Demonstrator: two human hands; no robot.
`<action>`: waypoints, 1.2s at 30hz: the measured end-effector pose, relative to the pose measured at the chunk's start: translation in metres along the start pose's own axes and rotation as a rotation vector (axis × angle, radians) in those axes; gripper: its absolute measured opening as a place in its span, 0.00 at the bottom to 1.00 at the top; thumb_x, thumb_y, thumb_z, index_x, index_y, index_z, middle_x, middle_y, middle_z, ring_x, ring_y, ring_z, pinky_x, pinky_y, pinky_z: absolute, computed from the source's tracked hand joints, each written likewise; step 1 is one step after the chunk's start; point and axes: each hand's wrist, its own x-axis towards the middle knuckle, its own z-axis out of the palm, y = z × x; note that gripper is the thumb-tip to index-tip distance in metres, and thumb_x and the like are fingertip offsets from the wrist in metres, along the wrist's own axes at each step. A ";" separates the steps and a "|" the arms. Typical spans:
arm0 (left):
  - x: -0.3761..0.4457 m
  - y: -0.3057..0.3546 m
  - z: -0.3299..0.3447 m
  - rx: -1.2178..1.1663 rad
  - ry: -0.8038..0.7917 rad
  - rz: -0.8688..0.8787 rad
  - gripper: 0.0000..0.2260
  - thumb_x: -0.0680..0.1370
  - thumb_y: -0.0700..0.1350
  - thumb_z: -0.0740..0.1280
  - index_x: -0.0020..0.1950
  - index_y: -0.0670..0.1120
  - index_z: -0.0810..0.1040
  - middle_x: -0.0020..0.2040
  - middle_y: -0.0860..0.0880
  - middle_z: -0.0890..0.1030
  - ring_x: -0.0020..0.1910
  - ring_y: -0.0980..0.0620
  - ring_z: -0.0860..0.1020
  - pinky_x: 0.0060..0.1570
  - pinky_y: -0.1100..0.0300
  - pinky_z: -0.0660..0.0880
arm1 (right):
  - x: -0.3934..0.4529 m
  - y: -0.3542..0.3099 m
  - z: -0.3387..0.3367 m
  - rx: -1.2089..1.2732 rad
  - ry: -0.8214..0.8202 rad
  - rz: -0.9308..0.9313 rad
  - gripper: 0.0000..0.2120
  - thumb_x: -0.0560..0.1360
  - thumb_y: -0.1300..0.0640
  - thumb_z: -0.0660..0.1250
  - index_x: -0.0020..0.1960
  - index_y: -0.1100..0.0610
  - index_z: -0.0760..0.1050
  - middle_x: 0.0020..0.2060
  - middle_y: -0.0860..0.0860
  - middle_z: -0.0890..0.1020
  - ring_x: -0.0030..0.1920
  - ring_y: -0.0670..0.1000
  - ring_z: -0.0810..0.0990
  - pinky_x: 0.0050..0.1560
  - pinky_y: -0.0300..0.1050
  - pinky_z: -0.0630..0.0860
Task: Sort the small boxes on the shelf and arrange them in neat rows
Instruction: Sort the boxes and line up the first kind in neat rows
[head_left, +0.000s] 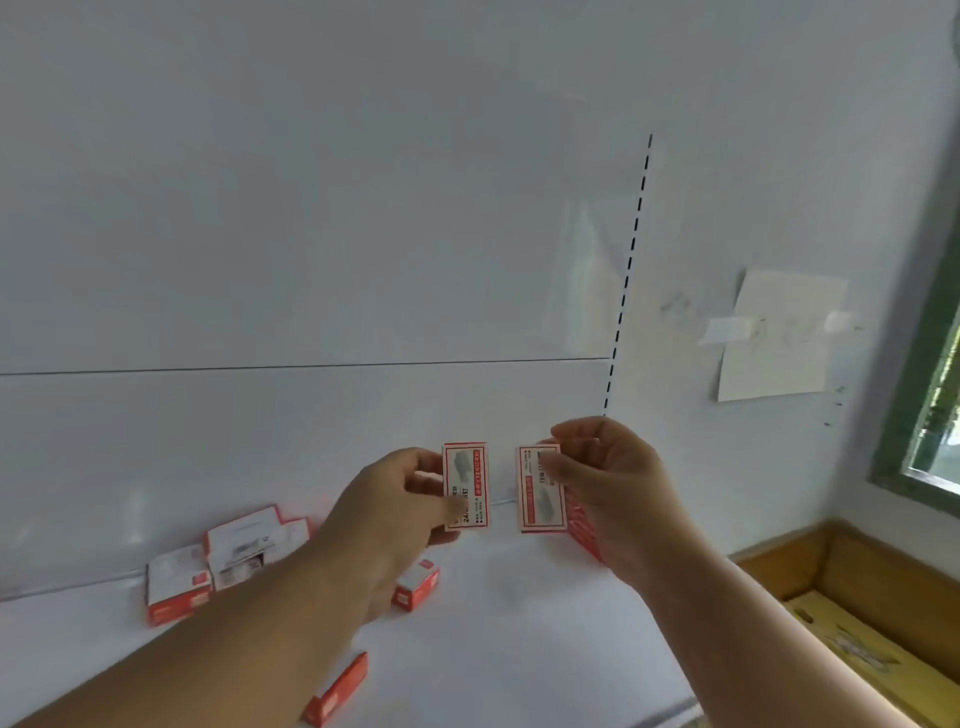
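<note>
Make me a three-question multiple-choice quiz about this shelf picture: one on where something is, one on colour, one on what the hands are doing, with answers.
1. Where does the cardboard carton sit?
A. lower right, beside the shelf
B. on the shelf at far left
C. taped to the wall

2. What colour is the trim on the small boxes?
A. blue
B. red
C. green

3. What are the hands doing?
A. both empty
B. sharing one box
C. each holding one box upright

Answers:
1 A: its brown walls show at the lower right edge.
2 B: the left-hand box and right-hand box have red borders.
3 C: the left hand and right hand each pinch a separate box, a gap between them.
</note>
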 end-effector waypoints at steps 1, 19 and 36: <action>0.008 0.004 0.015 -0.027 -0.010 -0.007 0.12 0.74 0.31 0.71 0.53 0.45 0.81 0.45 0.44 0.85 0.44 0.45 0.86 0.49 0.49 0.83 | 0.010 -0.002 -0.018 -0.067 0.026 -0.006 0.07 0.72 0.72 0.70 0.45 0.62 0.77 0.39 0.59 0.84 0.37 0.55 0.84 0.39 0.52 0.80; 0.133 0.016 0.171 0.184 0.223 -0.172 0.04 0.76 0.36 0.69 0.43 0.43 0.82 0.39 0.42 0.86 0.41 0.45 0.86 0.45 0.49 0.83 | 0.177 0.052 -0.122 -0.812 -0.190 0.066 0.04 0.71 0.59 0.72 0.42 0.54 0.77 0.39 0.51 0.83 0.35 0.49 0.83 0.28 0.40 0.76; 0.105 0.011 0.127 0.816 0.328 0.053 0.05 0.72 0.47 0.70 0.45 0.52 0.74 0.43 0.53 0.78 0.43 0.52 0.78 0.39 0.60 0.73 | 0.152 0.025 -0.082 -1.006 -0.255 -0.191 0.02 0.74 0.56 0.67 0.44 0.51 0.74 0.40 0.46 0.79 0.37 0.47 0.79 0.36 0.40 0.75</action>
